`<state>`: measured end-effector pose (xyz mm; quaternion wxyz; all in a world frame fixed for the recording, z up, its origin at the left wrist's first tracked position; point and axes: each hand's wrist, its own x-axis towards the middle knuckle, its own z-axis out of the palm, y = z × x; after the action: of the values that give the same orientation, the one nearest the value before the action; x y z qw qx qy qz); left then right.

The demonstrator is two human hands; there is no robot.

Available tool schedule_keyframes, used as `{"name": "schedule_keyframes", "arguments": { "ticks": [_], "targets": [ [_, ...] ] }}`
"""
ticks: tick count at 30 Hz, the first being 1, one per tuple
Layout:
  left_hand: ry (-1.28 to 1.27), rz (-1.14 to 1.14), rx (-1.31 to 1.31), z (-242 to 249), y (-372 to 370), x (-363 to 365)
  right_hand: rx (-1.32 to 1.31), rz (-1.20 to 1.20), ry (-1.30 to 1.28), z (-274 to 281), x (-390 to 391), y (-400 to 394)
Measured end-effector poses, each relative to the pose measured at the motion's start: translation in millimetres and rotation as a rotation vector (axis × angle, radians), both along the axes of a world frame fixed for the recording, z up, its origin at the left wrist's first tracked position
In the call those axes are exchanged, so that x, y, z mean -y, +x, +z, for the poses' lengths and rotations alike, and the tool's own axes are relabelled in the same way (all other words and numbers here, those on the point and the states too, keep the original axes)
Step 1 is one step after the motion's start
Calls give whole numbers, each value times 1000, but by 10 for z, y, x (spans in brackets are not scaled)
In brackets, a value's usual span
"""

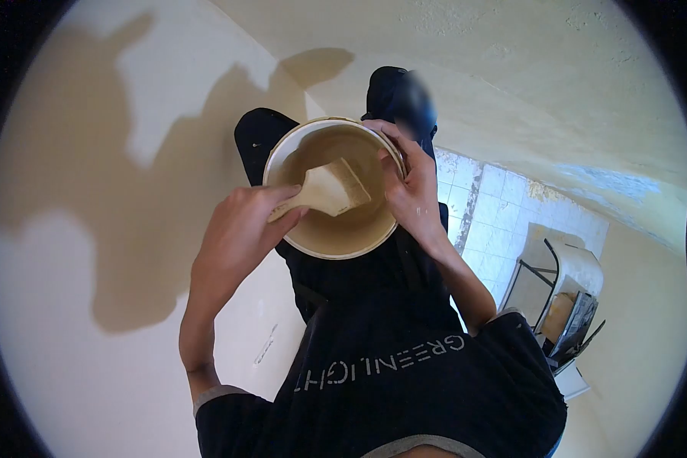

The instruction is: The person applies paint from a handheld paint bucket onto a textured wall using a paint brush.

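Observation:
A round white bucket (291,239) with beige stuff on its inside walls is held in front of my body, its mouth facing the camera. My left hand (240,229) is closed on the handle of a wide cream-coloured scraper or brush (334,188), whose broad end lies over the bucket's opening. On the bucket's right side, my right hand (414,191) grips the rim, thumb inside and fingers around the edge. Whether the tool's broad end touches the bucket's inside cannot be made out.
Pale walls (145,191) surround me, with shadows on the left one. At the right are a tiled surface (496,202) and a white chair or small table (576,267) with dark objects on it. My dark-clothed legs are behind the bucket.

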<state>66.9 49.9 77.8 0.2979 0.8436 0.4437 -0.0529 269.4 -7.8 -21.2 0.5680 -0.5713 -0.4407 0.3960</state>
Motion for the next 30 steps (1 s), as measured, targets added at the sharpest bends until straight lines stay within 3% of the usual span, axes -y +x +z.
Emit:
{"name": "schedule_keyframes", "arguments": {
  "ticks": [3, 5, 9, 11, 13, 15, 21, 30],
  "targets": [
    [-46, 76, 46, 176, -139, 64, -24, -13, 70, -46, -22, -2],
    [-230, 208, 115, 224, -264, 75, -16, 9, 2, -34, -17, 16],
    [-343, 284, 280, 9, -556, 168, -22, -7, 35, -73, -43, 9],
    [-639, 487, 420, -42, -587, 275, -35, 15, 4, -47, -47, 15],
    [-671, 481, 446, -155, -590, 390, -20, 15, -1, -43, -54, 15],
    [-817, 544, 632, -248, -557, 498, -1, 16, -12, -41, -42, 19],
    [-845, 633, 778, -543, -491, 642, 34, -6, 74, -77, -53, 24],
    [-808, 645, 787, -586, -513, 614, -56, 84, -60, -34, -19, 41]
  ]
}}
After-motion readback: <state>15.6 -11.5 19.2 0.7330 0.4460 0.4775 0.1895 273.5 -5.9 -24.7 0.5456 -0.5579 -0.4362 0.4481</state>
